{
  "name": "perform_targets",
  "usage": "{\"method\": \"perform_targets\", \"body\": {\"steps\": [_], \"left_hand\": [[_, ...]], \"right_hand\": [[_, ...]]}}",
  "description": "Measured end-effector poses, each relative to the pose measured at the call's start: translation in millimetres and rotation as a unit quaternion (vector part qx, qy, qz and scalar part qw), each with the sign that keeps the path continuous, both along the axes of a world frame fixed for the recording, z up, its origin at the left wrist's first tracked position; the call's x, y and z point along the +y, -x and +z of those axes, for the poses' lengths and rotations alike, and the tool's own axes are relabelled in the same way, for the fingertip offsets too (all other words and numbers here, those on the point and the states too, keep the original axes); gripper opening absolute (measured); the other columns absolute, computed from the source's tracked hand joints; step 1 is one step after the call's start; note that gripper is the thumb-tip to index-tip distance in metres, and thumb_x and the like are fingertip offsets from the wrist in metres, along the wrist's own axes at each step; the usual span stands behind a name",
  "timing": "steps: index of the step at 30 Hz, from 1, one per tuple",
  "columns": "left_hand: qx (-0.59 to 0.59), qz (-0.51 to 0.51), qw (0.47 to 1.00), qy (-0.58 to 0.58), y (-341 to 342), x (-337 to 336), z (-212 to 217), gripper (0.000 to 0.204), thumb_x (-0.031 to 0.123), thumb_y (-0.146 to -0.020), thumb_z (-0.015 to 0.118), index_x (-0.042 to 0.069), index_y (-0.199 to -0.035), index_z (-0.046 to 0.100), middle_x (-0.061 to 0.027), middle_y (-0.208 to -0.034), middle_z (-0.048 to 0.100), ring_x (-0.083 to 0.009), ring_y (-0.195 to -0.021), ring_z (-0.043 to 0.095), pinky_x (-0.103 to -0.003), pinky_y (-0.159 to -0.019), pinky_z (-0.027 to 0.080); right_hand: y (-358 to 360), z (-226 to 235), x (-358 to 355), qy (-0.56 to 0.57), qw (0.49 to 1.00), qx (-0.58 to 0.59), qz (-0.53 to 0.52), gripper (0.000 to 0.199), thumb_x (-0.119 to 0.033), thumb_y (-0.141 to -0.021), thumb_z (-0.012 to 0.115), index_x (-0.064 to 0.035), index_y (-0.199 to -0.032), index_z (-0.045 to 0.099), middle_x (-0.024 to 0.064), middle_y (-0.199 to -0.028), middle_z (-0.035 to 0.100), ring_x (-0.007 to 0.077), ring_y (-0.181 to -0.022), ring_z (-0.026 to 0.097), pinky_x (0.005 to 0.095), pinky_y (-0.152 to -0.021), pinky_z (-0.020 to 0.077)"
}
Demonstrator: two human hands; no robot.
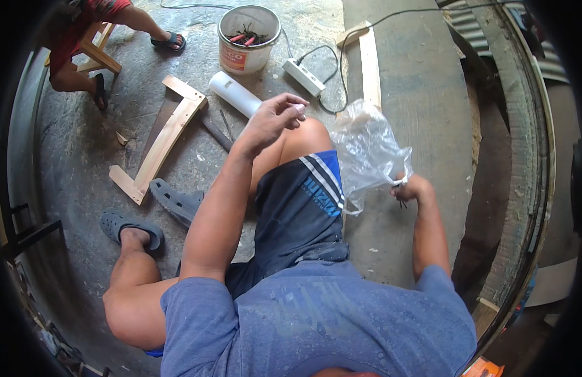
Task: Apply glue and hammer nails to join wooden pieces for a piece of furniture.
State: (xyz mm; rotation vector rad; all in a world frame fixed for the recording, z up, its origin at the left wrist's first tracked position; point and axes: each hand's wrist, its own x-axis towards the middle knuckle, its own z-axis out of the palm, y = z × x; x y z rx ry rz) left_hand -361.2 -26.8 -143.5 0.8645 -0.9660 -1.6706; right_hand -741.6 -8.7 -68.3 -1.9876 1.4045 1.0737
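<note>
My left hand [272,122] is raised over my knee, its fingers curled in and the thumb pressed near the fingertips. Anything held there is too small to make out. Low on the right, my right hand [414,187] is closed beside the open edge of a clear plastic bag [367,147]. Thin dark pieces like nails [402,203] stick out under its fingers. The crumpled bag lies on the grey board [417,94] against my thigh. Past my left hand, a white cylinder [233,92] lies on the floor.
A wooden frame piece [162,147] lies to the left, a second one [369,66] on the board ahead. Farther off stand a white bucket [248,60] with red-handled tools and a power strip [303,77] with its cable. Another person's legs [143,22] are at the far left.
</note>
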Motion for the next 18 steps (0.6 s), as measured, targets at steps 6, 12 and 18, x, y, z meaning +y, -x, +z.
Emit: {"method": "perform_targets", "body": {"steps": [6, 12, 18], "left_hand": [[-0.044, -0.096, 0.993, 0.057, 5.0, -3.5, 12.7, 0.030, 0.030, -0.096, 0.057, 0.002, -0.108, 0.060, -0.0028, -0.086, 0.064, -0.0092, -0.081, 0.060, -0.025, -0.077, 0.049], [0.215, -0.091, 0.972, 0.002, 6.0, 7.3, 4.2, 0.057, 0.051, -0.098, 0.040, 0.003, -0.128, 0.049, -0.0084, -0.102, 0.064, -0.0177, -0.093, 0.064, -0.032, -0.084, 0.051], [0.223, 0.147, 0.958, -0.106, -65.3, 17.6, -49.8, 0.047, 0.044, -0.102, 0.035, 0.006, -0.121, 0.053, -0.0058, -0.093, 0.063, -0.0143, -0.078, 0.061, -0.029, -0.069, 0.050]], "right_hand": [[-76.9, 96.2, 9.2, -0.262, 0.783, -0.556, -0.095, 0.014, -0.008, -0.086, 0.062, 0.0023, -0.094, 0.068, 0.0053, -0.069, 0.065, 0.0094, -0.057, 0.058, 0.0234, -0.051, 0.0460], [-215.8, 20.5, -56.4, 0.050, 0.849, -0.509, -0.133, 0.021, -0.012, -0.090, 0.061, 0.0047, -0.102, 0.066, 0.0053, -0.076, 0.065, 0.0100, -0.064, 0.059, 0.0272, -0.061, 0.0498], [-319.2, -43.0, -88.1, -0.073, 0.806, -0.562, -0.170, 0.045, -0.001, -0.093, 0.052, 0.0020, -0.137, 0.044, 0.0098, -0.097, 0.066, 0.0112, -0.075, 0.058, 0.0256, -0.072, 0.0505]]}}
